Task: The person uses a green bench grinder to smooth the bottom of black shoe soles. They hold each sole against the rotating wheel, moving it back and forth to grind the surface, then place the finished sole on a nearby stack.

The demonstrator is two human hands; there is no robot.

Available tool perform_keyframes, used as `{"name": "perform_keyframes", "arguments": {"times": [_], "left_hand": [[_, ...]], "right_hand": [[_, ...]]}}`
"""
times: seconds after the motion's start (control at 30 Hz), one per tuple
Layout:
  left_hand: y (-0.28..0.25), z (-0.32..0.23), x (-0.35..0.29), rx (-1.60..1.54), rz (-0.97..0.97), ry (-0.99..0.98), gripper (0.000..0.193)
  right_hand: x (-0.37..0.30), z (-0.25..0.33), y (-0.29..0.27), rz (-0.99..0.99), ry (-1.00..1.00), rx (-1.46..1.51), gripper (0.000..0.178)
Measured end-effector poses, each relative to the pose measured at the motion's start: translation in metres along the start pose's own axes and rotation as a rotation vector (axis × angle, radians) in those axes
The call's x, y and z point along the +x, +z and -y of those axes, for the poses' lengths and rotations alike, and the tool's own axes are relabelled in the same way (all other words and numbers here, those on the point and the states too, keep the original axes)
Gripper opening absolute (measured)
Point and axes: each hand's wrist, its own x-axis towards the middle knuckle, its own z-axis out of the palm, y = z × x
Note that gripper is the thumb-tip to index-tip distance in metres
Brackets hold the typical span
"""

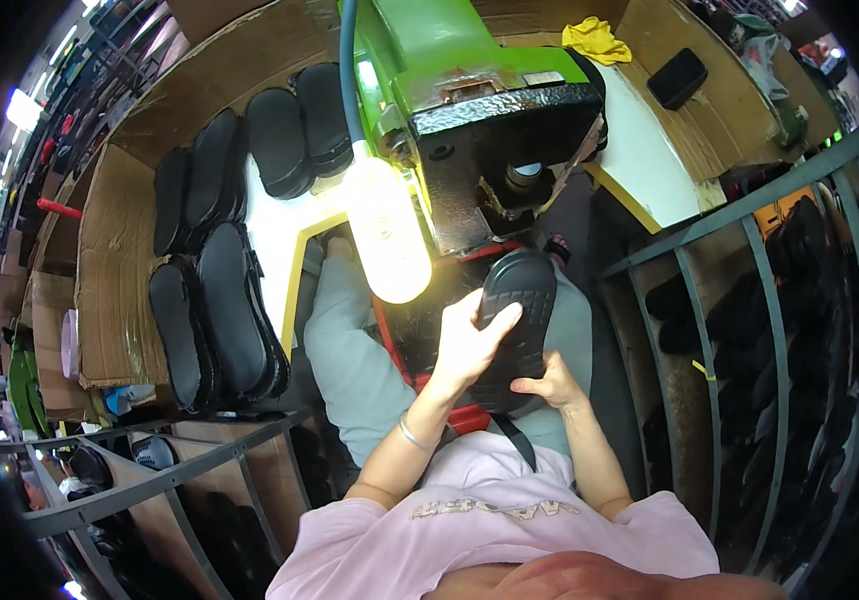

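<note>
Between my two hands is a black shoe sole (517, 335), its grooved tread facing up and one rounded end pointing toward the machine. My left hand (470, 338) grips its left edge, with the thumb lying across the tread. Lower down on the other side, my right hand (553, 385) holds the edge near the closer end, thumb on top. The fingers beneath the sole are hidden. Just beyond it stands a green and black machine (505, 110), with a dark metal head above a red part (450, 290).
Stacks of black soles (235, 310) stand on the white table (268, 260) at left, inside cardboard walls. A bright lamp (387, 230) hangs left of the machine. At right lie a yellow cloth (597, 40) and a black block (678, 79). Metal racks (762, 250) flank me.
</note>
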Motion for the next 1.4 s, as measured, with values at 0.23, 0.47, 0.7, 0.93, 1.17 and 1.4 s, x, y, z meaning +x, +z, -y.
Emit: {"name": "perform_keyframes", "arguments": {"times": [0.23,0.47,0.7,0.93,1.17,1.4], "left_hand": [[-0.017,0.024,0.017,0.035,-0.167,0.121,0.020],[-0.010,0.014,0.006,-0.309,-0.172,0.186,0.032],[-0.036,0.019,0.025,0.131,-0.209,0.347,0.029],[-0.100,-0.012,0.015,-0.125,-0.250,0.322,0.033],[-0.159,0.022,-0.023,-0.391,-0.493,0.184,0.045],[-0.141,0.086,-0.057,0.254,0.077,-0.059,0.029]], "right_hand": [[-0.017,-0.035,-0.016,-0.091,0.031,0.100,0.051],[-0.030,0.017,-0.062,-0.554,-0.343,0.425,0.061],[0.071,0.149,-0.066,-0.375,-0.596,0.181,0.051],[0.115,0.125,-0.018,-0.142,-0.506,0.312,0.039],[0.111,0.079,0.048,-0.094,-0.515,0.344,0.048],[0.111,0.076,0.070,-0.158,-0.593,-0.091,0.041]]}}
